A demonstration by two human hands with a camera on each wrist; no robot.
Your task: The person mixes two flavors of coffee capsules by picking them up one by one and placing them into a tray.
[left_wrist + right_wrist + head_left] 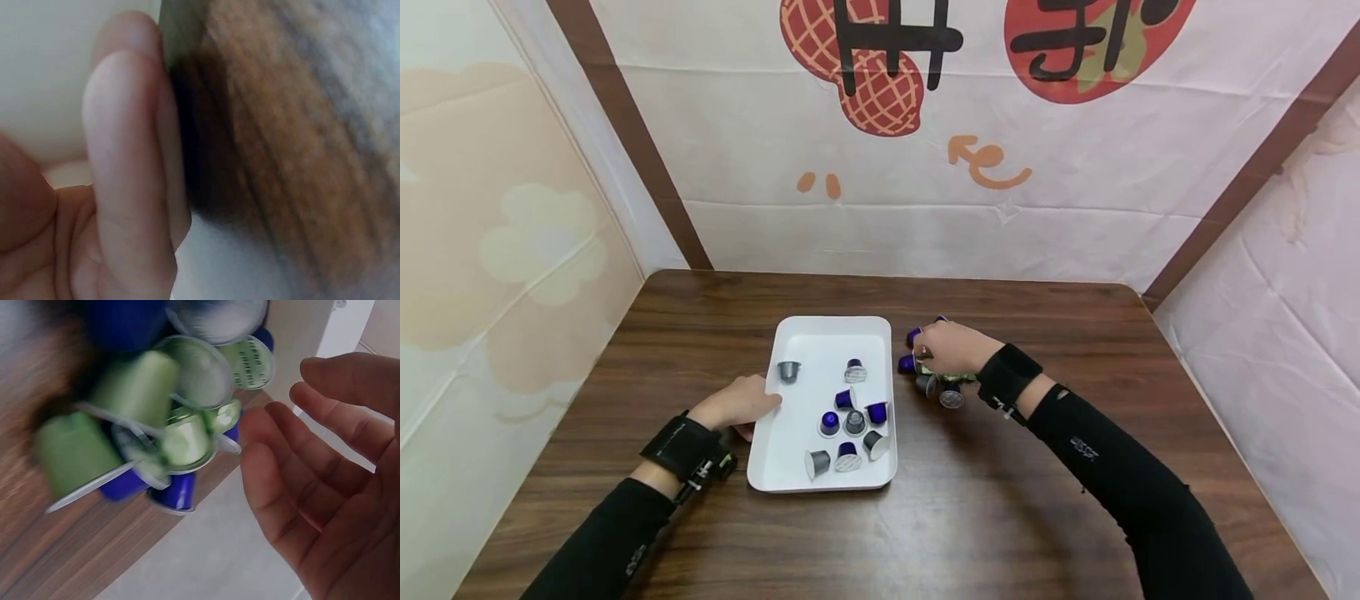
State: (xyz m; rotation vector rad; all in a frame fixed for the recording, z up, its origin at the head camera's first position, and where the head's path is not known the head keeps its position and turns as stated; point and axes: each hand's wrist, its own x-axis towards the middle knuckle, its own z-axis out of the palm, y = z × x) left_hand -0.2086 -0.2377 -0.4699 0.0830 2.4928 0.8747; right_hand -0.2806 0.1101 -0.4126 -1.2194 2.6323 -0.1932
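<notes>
A white tray (805,337) stands on the wooden table, and several coffee capsules (854,422) in purple, grey and silver lie scattered in it. My left hand (739,404) grips the tray's left side, thumb over the rim and the other fingers outside it. Right of the tray, my right hand (953,346) is over a pile of loose capsules (907,364), partly covering them. In the right wrist view, green capsules (75,450) and blue-purple ones (178,490) lie close to the loosely bent fingertips, with nothing between fingers and thumb.
Brown wood-grain table (1000,500) surrounds the tray and the pile. A printed cloth (737,125) hangs behind the table's far edge, and more cloth hangs at both sides. Black bands are strapped round both wrists.
</notes>
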